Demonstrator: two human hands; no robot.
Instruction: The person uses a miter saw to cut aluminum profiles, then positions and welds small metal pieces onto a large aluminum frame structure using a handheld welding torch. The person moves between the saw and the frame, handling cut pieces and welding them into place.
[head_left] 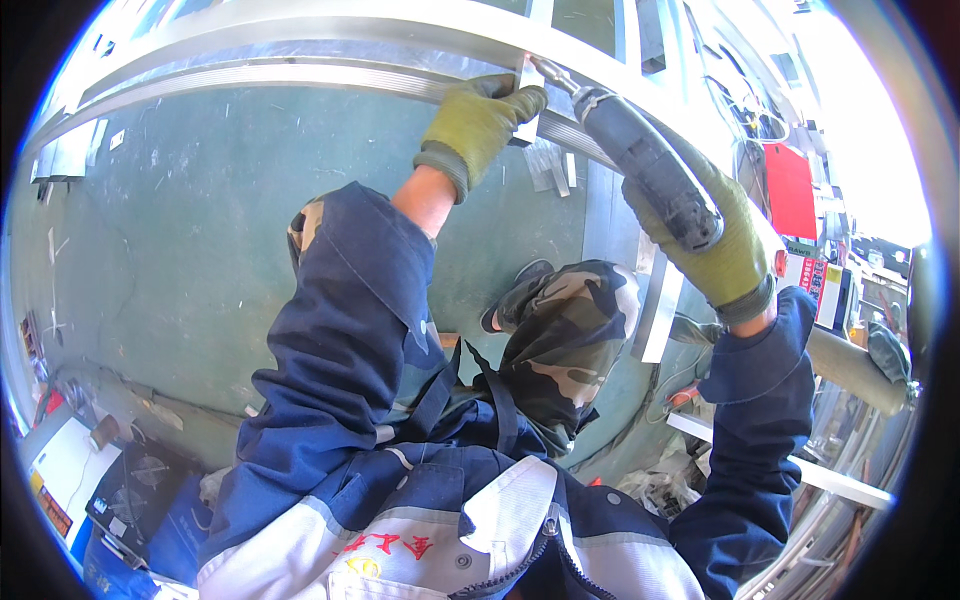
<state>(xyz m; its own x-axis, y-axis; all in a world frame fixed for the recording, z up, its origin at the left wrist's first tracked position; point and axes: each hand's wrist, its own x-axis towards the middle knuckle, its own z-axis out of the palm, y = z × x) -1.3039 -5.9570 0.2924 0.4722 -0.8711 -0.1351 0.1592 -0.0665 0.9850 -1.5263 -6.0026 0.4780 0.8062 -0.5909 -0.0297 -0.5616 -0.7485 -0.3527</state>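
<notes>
A long silver rail (300, 75) runs across the far side of the person's reach, bending with the lens. At the rail, the left hand (475, 130), in a yellow-green glove, has its thumb and fingers closed on a short metal piece (527, 128), which stands across the rail's near edge. The right hand (725, 240), gloved alike, is wrapped around the body of a dark grey power tool (645, 160) — held slanting, its narrow nose aimed at the rail just beside the top of that piece. Whether the tip touches the metal, I cannot tell.

On the near side of the rail, flat metal scraps (547, 165) lie on the green floor (180, 250), close to the left hand. A red panel (790, 190) stands to the right of the rail — beyond the right hand; a shoe (522, 290) shows nearer the person than the rail.
</notes>
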